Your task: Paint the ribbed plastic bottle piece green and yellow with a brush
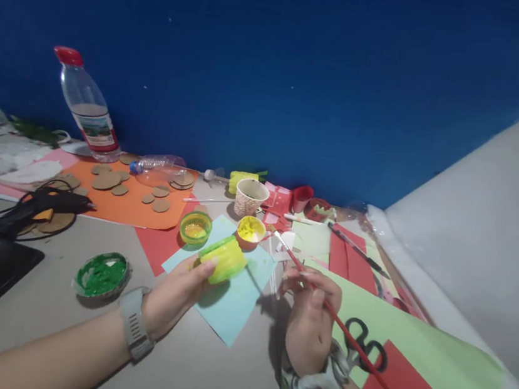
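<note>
My left hand [186,286] is closed around a yellow-painted piece [225,260] with a green edge, perhaps a cut bottle part. It hovers over a light blue paper sheet [230,317]. In my right hand [313,315] is a long red paintbrush [354,345], its bristle tip pointing up and left, apart from the piece. Just beyond the brush tip stands a small bowl of yellow paint [251,231]. A green-rimmed bowl with yellowish liquid [195,229] sits to its left. Nearer my left forearm is a dish of green paint [102,275].
A tall red-capped bottle [92,117] stands back left. Cardboard discs [107,180] lie on orange paper [130,204]. A textured cup [249,198] is behind the paint. Black-handled scissors [366,346] rest at right on green paper [435,342]. A black-corded tool [45,203] lies left.
</note>
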`<state>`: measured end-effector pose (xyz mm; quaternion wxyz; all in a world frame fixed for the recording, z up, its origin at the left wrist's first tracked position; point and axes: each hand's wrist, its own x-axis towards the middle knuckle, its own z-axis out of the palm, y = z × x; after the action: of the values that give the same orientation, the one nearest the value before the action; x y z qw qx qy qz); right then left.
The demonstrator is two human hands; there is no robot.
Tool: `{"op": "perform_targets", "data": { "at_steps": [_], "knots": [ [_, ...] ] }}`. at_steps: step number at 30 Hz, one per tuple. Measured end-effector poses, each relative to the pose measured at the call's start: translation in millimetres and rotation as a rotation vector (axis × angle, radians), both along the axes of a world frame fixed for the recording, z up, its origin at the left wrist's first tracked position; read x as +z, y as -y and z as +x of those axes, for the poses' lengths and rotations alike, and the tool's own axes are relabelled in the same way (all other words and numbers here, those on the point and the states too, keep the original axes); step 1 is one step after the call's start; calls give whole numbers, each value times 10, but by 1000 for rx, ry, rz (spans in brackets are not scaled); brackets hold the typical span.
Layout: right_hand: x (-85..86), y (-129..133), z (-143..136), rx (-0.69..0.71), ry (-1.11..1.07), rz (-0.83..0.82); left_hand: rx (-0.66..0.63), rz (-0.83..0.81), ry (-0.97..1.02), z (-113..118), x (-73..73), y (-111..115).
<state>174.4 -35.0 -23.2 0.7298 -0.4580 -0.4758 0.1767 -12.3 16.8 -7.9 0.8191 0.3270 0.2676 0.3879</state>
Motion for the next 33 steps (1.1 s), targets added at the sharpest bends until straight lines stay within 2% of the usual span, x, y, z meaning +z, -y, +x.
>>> {"op": "perform_targets", "data": {
  "at_steps": [8,14,20,29,31,33],
  "knots": [
    [-41,3,44,38,-3,9,109,-176,132,-44,-81,-38],
    [40,-33,61,13,-82,-106,130,-225,129,-40,-39,-48],
    [57,-90,99,-22,-155,-205,129,-231,103,-42,-66,-40],
    [48,-108,144,-61,-158,-302,170,-333,134,-22,68,-28],
    [47,-109,146,-62,-155,-299,131,-320,164,-31,66,-19],
    [43,-111,145,-59,-154,-295,36,-276,227,-51,35,-12]
  ]
}}
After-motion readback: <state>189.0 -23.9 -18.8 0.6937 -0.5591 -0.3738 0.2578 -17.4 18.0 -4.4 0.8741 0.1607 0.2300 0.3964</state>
